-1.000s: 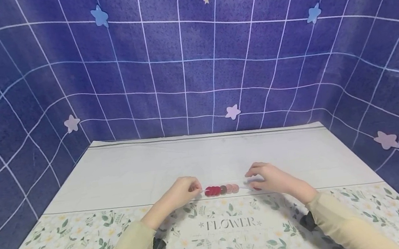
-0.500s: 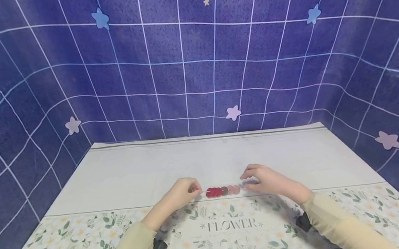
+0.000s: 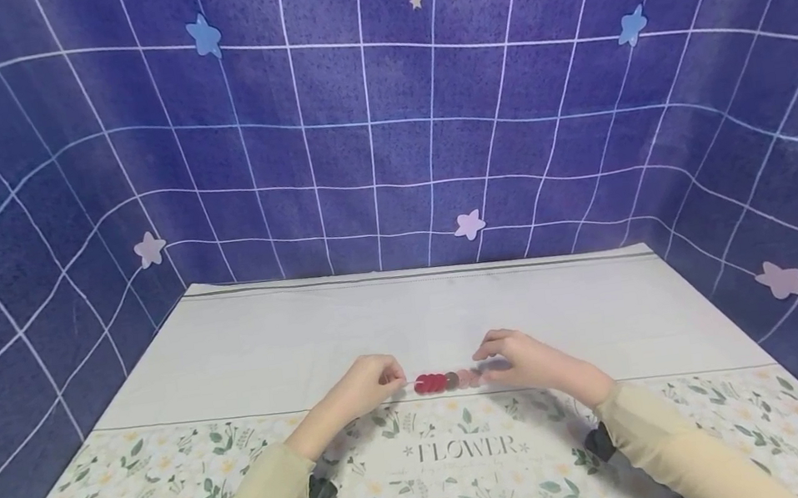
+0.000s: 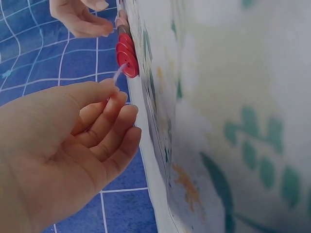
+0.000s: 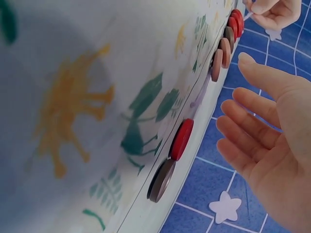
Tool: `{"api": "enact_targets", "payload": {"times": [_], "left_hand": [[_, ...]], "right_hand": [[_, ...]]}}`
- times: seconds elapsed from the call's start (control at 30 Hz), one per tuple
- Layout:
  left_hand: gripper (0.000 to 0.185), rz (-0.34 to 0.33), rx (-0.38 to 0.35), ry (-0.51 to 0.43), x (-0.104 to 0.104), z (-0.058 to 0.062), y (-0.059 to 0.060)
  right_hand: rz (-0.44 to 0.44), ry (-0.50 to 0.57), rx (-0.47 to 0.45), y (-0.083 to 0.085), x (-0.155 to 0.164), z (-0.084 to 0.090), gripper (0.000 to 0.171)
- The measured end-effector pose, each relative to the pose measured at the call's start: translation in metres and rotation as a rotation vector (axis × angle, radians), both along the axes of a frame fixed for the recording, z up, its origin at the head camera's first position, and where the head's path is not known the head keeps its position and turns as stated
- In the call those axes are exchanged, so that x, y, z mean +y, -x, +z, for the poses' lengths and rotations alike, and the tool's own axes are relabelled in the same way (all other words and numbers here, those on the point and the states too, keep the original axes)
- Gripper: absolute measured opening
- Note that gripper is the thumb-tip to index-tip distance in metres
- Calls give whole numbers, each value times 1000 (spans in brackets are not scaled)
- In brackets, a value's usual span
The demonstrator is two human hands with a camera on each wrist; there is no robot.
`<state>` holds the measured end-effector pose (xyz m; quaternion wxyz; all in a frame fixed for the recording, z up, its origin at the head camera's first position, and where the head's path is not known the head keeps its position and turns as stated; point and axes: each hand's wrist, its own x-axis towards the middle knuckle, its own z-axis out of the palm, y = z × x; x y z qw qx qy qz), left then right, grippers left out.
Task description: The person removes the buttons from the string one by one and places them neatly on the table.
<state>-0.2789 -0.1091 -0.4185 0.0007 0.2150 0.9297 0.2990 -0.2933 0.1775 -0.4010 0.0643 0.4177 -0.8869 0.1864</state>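
A row of buttons [image 3: 446, 380] is laid on a cloth [image 3: 409, 323] that is spread over the bench, near the middle and just behind the printed band [image 3: 463, 447] that runs along the near edge. The left hand [image 3: 360, 389] is set at the left end of the row, where a thread [image 4: 118, 74] coming from the end button is pinched between its fingertips. The right hand [image 3: 527, 360] is held at the right end of the row, just above the cloth. Two loose buttons [image 5: 171, 160] are seen lying under the right hand, apart from the row. A backdrop [image 3: 382, 117] is hung behind and to both sides of the bench.
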Motion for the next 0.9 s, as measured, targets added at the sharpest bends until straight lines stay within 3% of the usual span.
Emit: {"api": "enact_targets", "payload": {"times": [0.33, 0.9], "left_hand": [[6, -13, 1, -4, -2, 0, -3], [8, -17, -21, -14, -2, 0, -1]], "right_hand": [[33, 19, -34, 1, -8, -5, 27], [9, -66, -78, 3, -12, -9, 28]]}}
